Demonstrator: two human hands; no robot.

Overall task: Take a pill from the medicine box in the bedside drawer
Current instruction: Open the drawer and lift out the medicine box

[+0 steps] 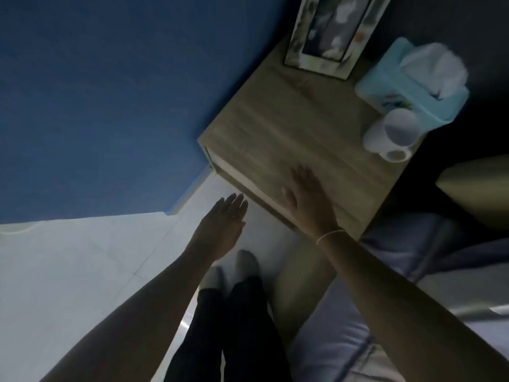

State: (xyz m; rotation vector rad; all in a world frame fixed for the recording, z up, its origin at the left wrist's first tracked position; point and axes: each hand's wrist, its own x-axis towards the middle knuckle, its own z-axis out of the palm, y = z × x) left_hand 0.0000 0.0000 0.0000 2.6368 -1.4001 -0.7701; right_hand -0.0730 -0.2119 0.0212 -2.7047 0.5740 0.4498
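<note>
A wooden bedside cabinet (286, 125) stands in the corner against a blue wall. Its drawer front (242, 183) faces the floor side and looks closed; no medicine box or pill is in sight. My right hand (308, 197) lies flat, fingers spread, on the cabinet's top near its front edge, holding nothing. My left hand (223, 224) hovers open over the pale floor just in front of the drawer, fingers together and stretched, not touching the cabinet.
On the cabinet top stand a picture frame (330, 31), a turquoise tissue box (407, 86) and a white mug (391, 133). A bed with pale bedding (413, 260) lies to the right. My legs and socked feet (237, 274) are below, on the white floor.
</note>
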